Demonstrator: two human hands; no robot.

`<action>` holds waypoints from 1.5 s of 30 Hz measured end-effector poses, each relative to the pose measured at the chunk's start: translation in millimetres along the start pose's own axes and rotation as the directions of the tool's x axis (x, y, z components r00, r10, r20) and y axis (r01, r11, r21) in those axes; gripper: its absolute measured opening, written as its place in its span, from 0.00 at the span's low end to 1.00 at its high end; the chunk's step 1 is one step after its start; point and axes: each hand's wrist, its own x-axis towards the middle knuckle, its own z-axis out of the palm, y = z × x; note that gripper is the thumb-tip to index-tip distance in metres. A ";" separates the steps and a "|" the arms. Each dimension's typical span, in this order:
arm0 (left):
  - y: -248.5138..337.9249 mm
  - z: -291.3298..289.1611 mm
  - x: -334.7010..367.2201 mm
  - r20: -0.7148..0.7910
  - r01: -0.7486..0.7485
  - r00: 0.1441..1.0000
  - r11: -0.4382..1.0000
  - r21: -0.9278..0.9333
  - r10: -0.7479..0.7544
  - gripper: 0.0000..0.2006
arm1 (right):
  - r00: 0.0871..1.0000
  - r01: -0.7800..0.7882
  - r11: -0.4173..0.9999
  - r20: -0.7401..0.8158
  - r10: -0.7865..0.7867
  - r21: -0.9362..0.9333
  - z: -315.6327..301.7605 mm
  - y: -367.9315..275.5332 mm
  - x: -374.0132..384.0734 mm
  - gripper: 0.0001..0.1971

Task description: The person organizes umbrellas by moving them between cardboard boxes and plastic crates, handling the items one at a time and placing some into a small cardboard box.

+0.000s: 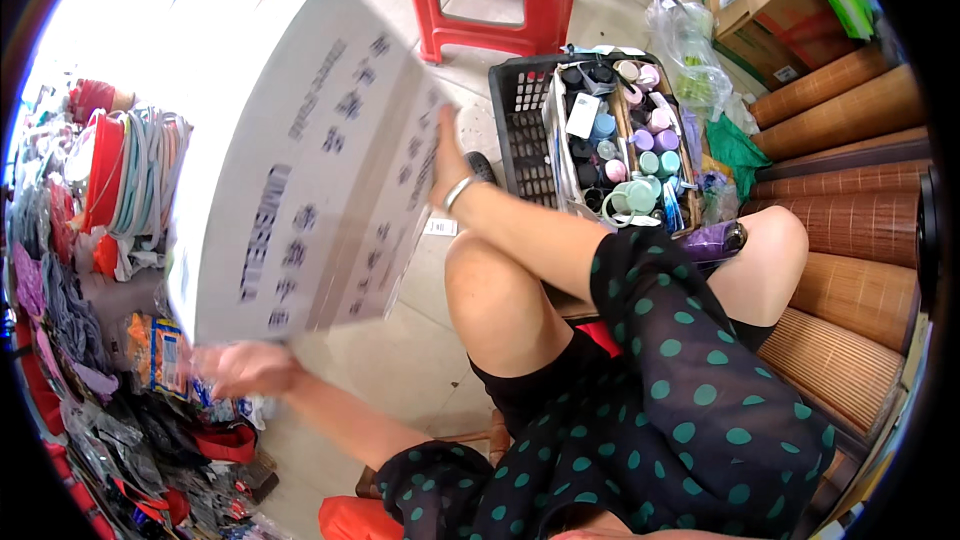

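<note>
A large white cardboard box (330, 170) with dark print and a strip of tape is held up tilted at the left, between my two hands. My left hand (240, 370), a little smeared by motion, grips its lower near corner. Against the right side of the box rests my right hand (448, 158), with a silver bangle (458, 192) on the wrist; some of its fingers are hidden behind the cardboard. A purple, plastic-wrapped item (715, 242) with a dark rounded end lies by my right knee.
A black plastic crate (520, 135) holds several round-capped items (625, 130) in black and pastel colours. Behind it stands a red stool (490, 0). Rolled bamboo mats (840, 210) and cardboard cartons (785, 10) line the right. Packaged goods (130, 170) crowd the left.
</note>
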 end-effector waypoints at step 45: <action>-14.7 -106.6 -25.0 0.180 0.312 0.942 0.938 -0.154 -0.283 0.43 | 0.847 0.529 0.343 0.505 -0.165 -0.776 84.2 -77.7 -24.9 0.31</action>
